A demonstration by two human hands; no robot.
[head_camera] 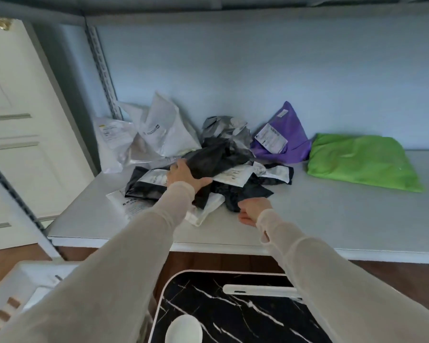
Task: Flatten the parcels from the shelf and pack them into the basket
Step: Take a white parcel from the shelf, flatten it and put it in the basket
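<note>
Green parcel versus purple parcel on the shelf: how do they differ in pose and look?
The green parcel lies flat; the purple parcel stands propped, one corner up. The purple parcel shows a white label; the green parcel shows none. Both rest on the shelf, untouched.

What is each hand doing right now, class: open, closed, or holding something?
Left hand: grips the crumpled black parcel.
Right hand: fingers curled, pinching the near edge of the dark parcel.
</note>
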